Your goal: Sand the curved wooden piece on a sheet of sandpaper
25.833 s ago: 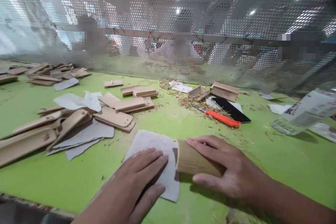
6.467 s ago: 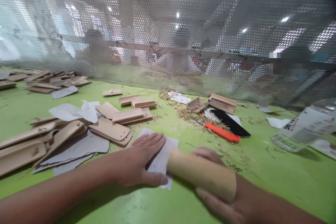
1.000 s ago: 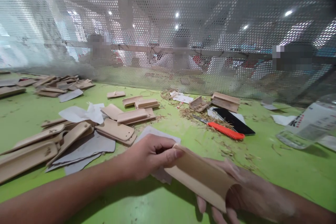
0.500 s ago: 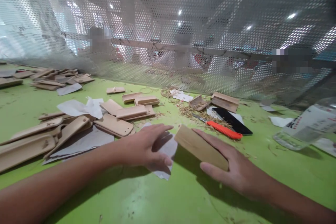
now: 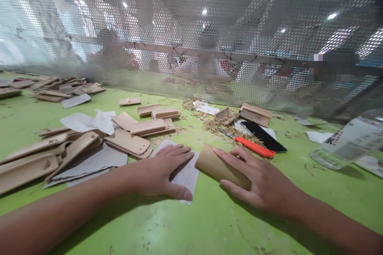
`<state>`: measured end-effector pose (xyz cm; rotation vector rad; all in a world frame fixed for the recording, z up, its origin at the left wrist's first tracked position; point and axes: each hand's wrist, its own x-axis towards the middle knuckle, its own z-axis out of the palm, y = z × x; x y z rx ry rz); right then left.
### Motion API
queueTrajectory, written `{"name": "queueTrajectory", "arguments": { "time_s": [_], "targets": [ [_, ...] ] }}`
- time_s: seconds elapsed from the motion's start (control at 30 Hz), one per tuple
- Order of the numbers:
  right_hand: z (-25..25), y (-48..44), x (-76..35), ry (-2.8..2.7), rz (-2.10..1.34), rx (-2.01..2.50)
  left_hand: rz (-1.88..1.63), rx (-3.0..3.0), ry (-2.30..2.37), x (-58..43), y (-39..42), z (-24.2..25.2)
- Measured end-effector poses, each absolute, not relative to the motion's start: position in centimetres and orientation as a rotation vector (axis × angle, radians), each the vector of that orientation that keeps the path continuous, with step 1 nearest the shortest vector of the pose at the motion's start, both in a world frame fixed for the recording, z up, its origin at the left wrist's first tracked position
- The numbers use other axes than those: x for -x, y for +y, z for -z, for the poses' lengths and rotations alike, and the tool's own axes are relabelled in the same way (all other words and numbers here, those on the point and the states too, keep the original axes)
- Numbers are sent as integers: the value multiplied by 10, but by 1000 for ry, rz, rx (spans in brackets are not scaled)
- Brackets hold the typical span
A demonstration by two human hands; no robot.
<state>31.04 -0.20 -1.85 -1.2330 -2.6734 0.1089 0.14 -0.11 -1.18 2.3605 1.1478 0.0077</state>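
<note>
My left hand (image 5: 163, 172) lies flat on a pale grey sheet of paper (image 5: 189, 173), fingers stretched and thumb spread. Just right of the sheet is a curved bamboo piece (image 5: 214, 163), rounded side up and low over the green table. My right hand (image 5: 260, 177) grips it from its right end, thumb on the near side and fingers along the top and far side. The piece's left end comes close to the sheet's right edge; its underside is hidden. Beyond my right hand lies a utility knife (image 5: 254, 146) with an orange handle and its blade out.
Several bamboo pieces (image 5: 128, 142) and papers (image 5: 89, 167) lie at left, with another pile (image 5: 60, 87) farther back. A black phone (image 5: 263, 135) rests beside shavings (image 5: 215, 125). A clear bottle (image 5: 344, 143) stands at right. A perforated screen (image 5: 179, 59) runs behind the table (image 5: 179, 231); people are beyond it.
My left hand has come down flat onto the paper. My right hand has lowered the bamboo piece toward the table and turned its rounded side upward.
</note>
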Motion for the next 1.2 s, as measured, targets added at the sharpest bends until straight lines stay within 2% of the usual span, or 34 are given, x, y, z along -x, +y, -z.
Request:
{"name": "queueTrajectory", "arguments": {
  "time_s": [0.3,0.57,0.83,1.03,1.2],
  "targets": [
    [-6,-5,-287,-2814,-218,1594,-12,-2353,1113,0,-1,12],
    [4,11,-262,-2714,82,1622,-1,-2372,1101,-3,-3,9],
    [9,-1,-265,-2762,-139,1621,-6,-2355,1085,-1,-4,8],
    [8,-2,-261,-2713,-156,1693,97,-2332,1076,-1,-3,5],
    [13,-10,-262,-2728,-242,1593,20,-2324,1079,1,-3,9]
  ]
}}
